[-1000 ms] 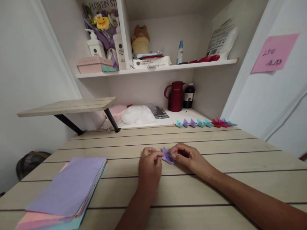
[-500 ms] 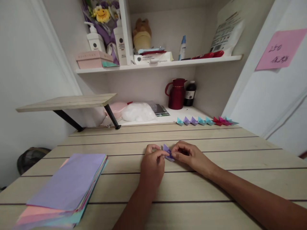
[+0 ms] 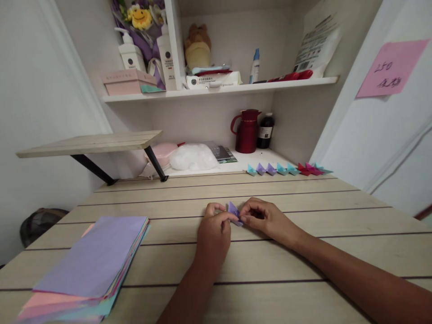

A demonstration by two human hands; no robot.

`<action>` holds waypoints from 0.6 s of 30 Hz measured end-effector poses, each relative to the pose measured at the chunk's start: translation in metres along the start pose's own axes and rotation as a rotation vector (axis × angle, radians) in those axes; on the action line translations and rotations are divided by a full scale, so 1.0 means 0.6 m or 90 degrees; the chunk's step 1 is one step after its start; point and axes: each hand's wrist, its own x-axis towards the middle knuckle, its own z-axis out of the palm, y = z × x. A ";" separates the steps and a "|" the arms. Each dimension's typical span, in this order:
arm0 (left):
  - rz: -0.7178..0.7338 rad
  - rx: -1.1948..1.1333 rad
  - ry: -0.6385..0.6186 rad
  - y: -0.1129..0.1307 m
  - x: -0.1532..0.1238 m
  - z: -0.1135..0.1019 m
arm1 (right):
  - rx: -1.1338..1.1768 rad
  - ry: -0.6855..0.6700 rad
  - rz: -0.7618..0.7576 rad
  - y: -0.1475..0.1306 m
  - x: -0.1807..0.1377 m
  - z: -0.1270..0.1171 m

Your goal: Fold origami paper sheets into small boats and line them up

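Observation:
A small folded purple paper piece (image 3: 233, 210) rests on the wooden table (image 3: 303, 252) between my two hands. My left hand (image 3: 213, 235) pinches its left side with thumb and forefinger. My right hand (image 3: 266, 218) pinches its right side, fingers curled. Both hands rest on the table top. A stack of coloured paper sheets (image 3: 89, 265), purple on top, lies at the near left. A row of several finished folded paper pieces (image 3: 286, 169) in teal, purple and red stands along the far edge.
A raised wooden board on black legs (image 3: 91, 144) stands at the far left. Behind the table sit a red jug (image 3: 247, 131), a dark bottle (image 3: 265, 132) and a white bag (image 3: 193, 158). A shelf (image 3: 219, 90) above holds bottles and boxes. A pink note (image 3: 391, 67) hangs right.
The purple piece has been pressed smaller between my fingers, and my hands have drawn slightly closer together. The view has shifted a little.

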 end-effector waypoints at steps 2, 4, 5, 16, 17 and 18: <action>0.000 0.007 0.002 0.000 0.001 0.000 | 0.002 0.003 0.000 -0.003 -0.001 0.000; 0.005 0.010 0.006 0.000 0.001 0.001 | 0.012 0.003 0.001 -0.008 -0.003 -0.001; 0.008 0.012 0.009 0.000 0.001 0.001 | 0.018 -0.001 0.001 -0.010 -0.004 -0.001; 0.014 0.013 0.006 0.000 -0.001 0.001 | 0.003 -0.025 0.001 0.001 -0.001 -0.002; 0.019 0.010 0.007 0.000 -0.001 0.001 | -0.002 -0.030 0.003 0.003 0.000 -0.003; 0.022 0.009 0.007 -0.001 -0.001 0.002 | -0.006 -0.032 0.005 0.004 0.001 -0.003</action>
